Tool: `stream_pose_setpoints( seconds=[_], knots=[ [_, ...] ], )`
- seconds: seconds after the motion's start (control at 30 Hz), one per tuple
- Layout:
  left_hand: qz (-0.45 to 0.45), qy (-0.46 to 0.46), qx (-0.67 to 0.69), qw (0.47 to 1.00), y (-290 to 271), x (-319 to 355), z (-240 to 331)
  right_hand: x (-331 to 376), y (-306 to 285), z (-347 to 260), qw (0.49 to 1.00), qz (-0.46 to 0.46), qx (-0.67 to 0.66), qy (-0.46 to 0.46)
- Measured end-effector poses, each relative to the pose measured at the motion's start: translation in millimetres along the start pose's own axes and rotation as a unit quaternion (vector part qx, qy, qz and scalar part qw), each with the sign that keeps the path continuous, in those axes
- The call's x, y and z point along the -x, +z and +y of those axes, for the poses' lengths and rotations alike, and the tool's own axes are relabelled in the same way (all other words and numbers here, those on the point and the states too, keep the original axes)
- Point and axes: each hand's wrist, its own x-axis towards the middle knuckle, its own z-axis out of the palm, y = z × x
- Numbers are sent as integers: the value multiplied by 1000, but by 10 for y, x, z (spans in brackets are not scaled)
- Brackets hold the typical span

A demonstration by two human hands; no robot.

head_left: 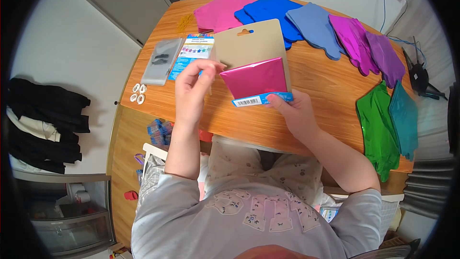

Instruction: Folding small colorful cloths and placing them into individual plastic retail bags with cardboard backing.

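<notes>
My right hand grips the lower right corner of a brown cardboard backing card with a hang hole at its top. Against the card lies a folded, shiny magenta foil piece, its bottom edge behind a blue label strip with a barcode. My right thumb presses on that strip. At the foil's upper left corner is my left hand, thumb and fingertips pinched together. What sits between those fingertips, if anything, is too small to make out. The card is held tilted above the wooden table.
Flat foil stacks curve along the far and right edges: pink, blue, grey-blue, magenta, purple, green, teal. Left are clear bags, a printed packet, white rings.
</notes>
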Motion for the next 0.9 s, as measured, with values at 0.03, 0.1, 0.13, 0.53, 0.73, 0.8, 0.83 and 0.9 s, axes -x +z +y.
stream_pose_setpoints(
  seconds=[0.03,0.1,0.13,0.53,0.73,0.8,0.83,0.9],
  knots=[
    [2,0,-1,1000,-18,20,-32,-7,-3,13,1000,3,-2,7],
    [-3,-5,-37,999,-16,42,-79,-8,-18,40,1000,3,-2,13],
    [-1,-6,-36,999,4,38,-85,-8,-26,51,1000,6,-1,20],
    [48,-62,-120,990,-50,48,-190,-24,-6,81,999,27,27,9],
    [220,7,-196,956,-910,-13,-150,-1,13,1,999,51,-1,-13],
    [317,-9,-251,915,-1653,91,-245,8,-3,17,999,38,-8,-18],
    [343,-39,-343,874,-2006,248,-249,4,-5,24,999,30,-10,-25],
    [340,-59,-571,745,-2293,437,-207,-9,-27,51,999,28,-5,-24]
  ],
)
